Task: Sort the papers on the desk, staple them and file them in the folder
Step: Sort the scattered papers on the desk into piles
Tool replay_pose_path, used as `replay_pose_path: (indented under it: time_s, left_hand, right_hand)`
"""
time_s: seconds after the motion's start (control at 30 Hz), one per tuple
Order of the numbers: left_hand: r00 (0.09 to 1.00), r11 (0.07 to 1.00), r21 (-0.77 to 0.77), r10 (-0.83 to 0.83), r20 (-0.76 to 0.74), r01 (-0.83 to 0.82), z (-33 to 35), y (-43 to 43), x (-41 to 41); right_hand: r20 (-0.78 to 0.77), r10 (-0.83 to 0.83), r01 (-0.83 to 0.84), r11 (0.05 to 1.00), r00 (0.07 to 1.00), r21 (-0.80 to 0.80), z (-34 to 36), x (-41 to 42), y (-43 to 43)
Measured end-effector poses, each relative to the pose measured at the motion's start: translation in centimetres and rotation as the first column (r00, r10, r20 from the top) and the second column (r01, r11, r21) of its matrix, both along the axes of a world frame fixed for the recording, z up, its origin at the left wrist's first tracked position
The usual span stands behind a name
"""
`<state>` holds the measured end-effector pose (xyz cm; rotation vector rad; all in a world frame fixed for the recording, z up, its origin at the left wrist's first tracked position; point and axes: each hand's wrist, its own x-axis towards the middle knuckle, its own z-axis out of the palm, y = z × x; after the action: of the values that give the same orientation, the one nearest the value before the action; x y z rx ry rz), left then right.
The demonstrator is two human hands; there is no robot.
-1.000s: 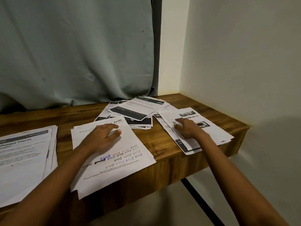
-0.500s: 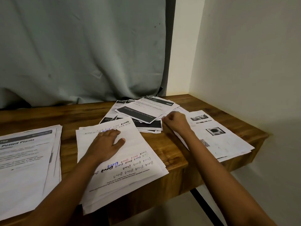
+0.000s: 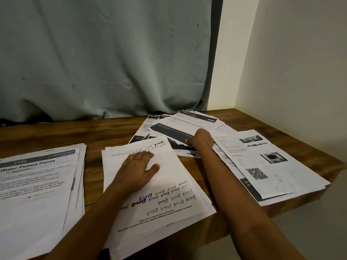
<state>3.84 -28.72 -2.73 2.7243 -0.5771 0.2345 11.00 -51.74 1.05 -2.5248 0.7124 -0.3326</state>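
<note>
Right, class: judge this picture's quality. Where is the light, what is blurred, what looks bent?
Head view: dim light, brightest on the wall strip beside the curtain; the Potted Plants stack is smeared, small print unreadable; the handwritten sheet under the left hand reads clearly; the curtain edge leans, likely wide-lens distortion.

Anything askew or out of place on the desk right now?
Yes. The handwritten stack and the QR-code stack both overhang the desk's front edge, and the dark-header pile at the back is fanned out crooked. No tears or spills visible.

Single head-worn view, forward and down, close over the desk (image 3: 97, 132).
</note>
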Motion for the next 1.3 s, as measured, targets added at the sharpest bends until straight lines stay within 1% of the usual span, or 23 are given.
replay_pose_path:
  time_s: [0.13, 0.2, 0.37, 0.53, 0.67, 0.73, 0.83, 0.97, 1.07, 1.13, 1.2, 1.3]
  left_hand:
    - [1.000, 1.000, -0.018, -0.002, -0.004, 0.002, -0.2, 0.1, 0.2]
    - [1.000, 1.000, -0.029, -0.004, -0.008, 0.004, -0.3, 0.1, 0.3]
    - [1.000, 0.999, -0.046, -0.008, 0.006, 0.009, -0.4, 0.3, 0.4]
    - [1.000, 0.997, -0.072, 0.001, 0.005, 0.000, -0.4, 0.3, 0.4]
    - [1.000, 0.992, -0.123, 0.006, 0.011, -0.005, -0.3, 0.3, 0.2]
    - [1.000, 0.988, -0.154, 0.019, 0.006, -0.018, -0.4, 0.3, 0.1]
    - [0.999, 0.976, -0.216, 0.044, 0.011, -0.040, -0.3, 0.3, -0.1]
    - [0.998, 0.942, -0.333, 0.061, 0.030, -0.047, 0.3, 0.3, -0.7]
    - [0.995, 0.930, -0.364, 0.077, 0.055, -0.052, 0.7, 0.0, -1.3]
    - [0.988, 0.921, -0.383, 0.121, 0.097, -0.075, 1.2, 0.0, -2.1]
    - [0.974, 0.895, -0.435, 0.175, 0.146, -0.096, 1.7, 0.1, -2.8]
    - [0.963, 0.844, -0.522, 0.228, 0.140, -0.124, 2.3, 1.1, -3.9]
  right_hand:
    - [0.015, -0.016, 0.014, 0.994, 1.000, 0.112, -0.2, 0.3, -0.4]
    - [0.046, -0.033, 0.025, 0.986, 0.998, 0.166, -0.5, 0.4, -0.4]
    - [0.242, -0.070, 0.007, 0.968, 0.968, 0.252, -0.8, 0.6, -0.1]
    - [0.420, -0.178, 0.002, 0.922, 0.890, 0.386, -0.1, 0.3, 0.0]
    - [0.493, -0.285, -0.016, 0.854, 0.822, 0.521, 0.1, -0.2, -0.6]
    - [0.534, -0.328, -0.055, 0.813, 0.780, 0.579, 0.1, -0.8, -0.8]
    - [0.579, -0.380, -0.080, 0.785, 0.722, 0.614, 0.2, -2.0, -0.8]
    - [0.603, -0.419, -0.114, 0.751, 0.678, 0.650, -0.1, -3.5, -0.3]
    - [0.589, -0.414, -0.108, 0.749, 0.694, 0.654, -0.3, -4.6, 0.4]
    - [0.576, -0.401, -0.110, 0.746, 0.713, 0.656, -0.6, -5.2, 0.9]
    - [0.556, -0.380, -0.109, 0.747, 0.739, 0.656, -0.7, -6.1, 1.3]
    - [0.513, -0.334, -0.129, 0.728, 0.791, 0.673, -1.1, -6.7, 1.7]
